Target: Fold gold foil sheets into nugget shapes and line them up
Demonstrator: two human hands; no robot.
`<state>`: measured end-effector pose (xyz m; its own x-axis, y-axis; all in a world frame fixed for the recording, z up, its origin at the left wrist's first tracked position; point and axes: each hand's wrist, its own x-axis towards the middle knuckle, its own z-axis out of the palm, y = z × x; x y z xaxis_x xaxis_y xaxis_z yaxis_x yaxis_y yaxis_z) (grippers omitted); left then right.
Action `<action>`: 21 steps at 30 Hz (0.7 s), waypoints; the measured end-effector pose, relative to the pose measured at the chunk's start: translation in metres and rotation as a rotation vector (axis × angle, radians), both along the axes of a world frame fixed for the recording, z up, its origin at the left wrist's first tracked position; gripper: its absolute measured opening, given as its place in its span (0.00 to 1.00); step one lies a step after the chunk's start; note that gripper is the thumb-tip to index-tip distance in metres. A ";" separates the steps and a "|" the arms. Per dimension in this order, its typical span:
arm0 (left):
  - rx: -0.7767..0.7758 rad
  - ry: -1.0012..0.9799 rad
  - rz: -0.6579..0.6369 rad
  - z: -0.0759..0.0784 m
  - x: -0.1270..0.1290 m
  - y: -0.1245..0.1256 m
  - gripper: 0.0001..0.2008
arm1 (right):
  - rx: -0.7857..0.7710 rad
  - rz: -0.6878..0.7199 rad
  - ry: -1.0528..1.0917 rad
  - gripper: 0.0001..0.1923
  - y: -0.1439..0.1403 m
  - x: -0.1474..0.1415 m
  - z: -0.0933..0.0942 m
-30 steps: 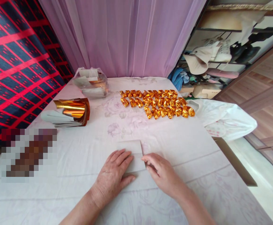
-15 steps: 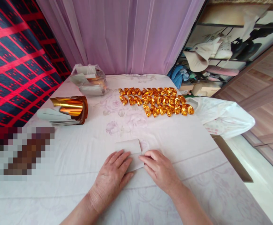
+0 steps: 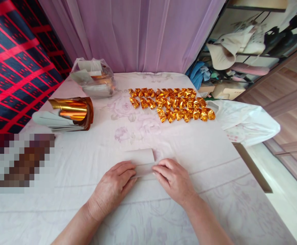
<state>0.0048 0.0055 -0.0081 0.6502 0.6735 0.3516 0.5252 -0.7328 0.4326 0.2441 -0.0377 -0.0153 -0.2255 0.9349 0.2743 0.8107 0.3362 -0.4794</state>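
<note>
A whitish-grey sheet of paper (image 3: pixel 142 156) lies in front of me, with a crease across it and its near strip turned up. My left hand (image 3: pixel 116 180) pinches the left end of that strip, thumb below and fingers bent over the top. At the opposite end, the fingertips of my right hand (image 3: pixel 175 180) are closed on the paper's right edge. Both palms stay low, close to the cloth. Further back sit rows of folded gold foil pieces (image 3: pixel 175 102), several in each row.
At left stands a stack of gold-and-white foil paper (image 3: pixel 74 114), its sheets curling. Behind it is a clear plastic bag (image 3: pixel 94 76) holding more sheets. A white plastic bag (image 3: pixel 250 120) hangs by the table's right edge. A shelf with shoes and a cap (image 3: pixel 222 51) stands beyond.
My left hand has slid left, from lying flat across the paper to gripping its left end. The near strip looks narrower and lifted. The camera view has shifted slightly.
</note>
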 end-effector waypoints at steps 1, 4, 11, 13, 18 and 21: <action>-0.006 0.004 0.014 0.001 0.000 0.000 0.09 | 0.001 -0.008 0.002 0.08 0.001 -0.001 0.000; -0.009 0.033 0.069 0.002 0.002 0.001 0.09 | -0.006 -0.054 -0.017 0.11 0.003 -0.004 0.000; 0.034 0.013 0.188 -0.006 0.005 0.001 0.11 | 0.021 -0.173 -0.086 0.16 0.008 -0.011 -0.002; 0.041 0.011 0.206 -0.008 0.006 0.001 0.15 | 0.020 -0.198 -0.082 0.16 0.009 -0.012 -0.003; 0.038 0.008 0.170 -0.007 0.007 0.000 0.19 | 0.000 -0.239 -0.079 0.16 0.010 -0.014 -0.004; 0.024 0.010 0.141 -0.006 0.006 0.000 0.17 | -0.012 -0.255 -0.074 0.15 0.011 -0.015 -0.004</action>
<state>0.0112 0.0051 -0.0145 0.5530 0.7504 0.3621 0.6284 -0.6610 0.4100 0.2292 -0.0264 -0.0193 -0.0012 0.9670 0.2547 0.9016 0.1112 -0.4181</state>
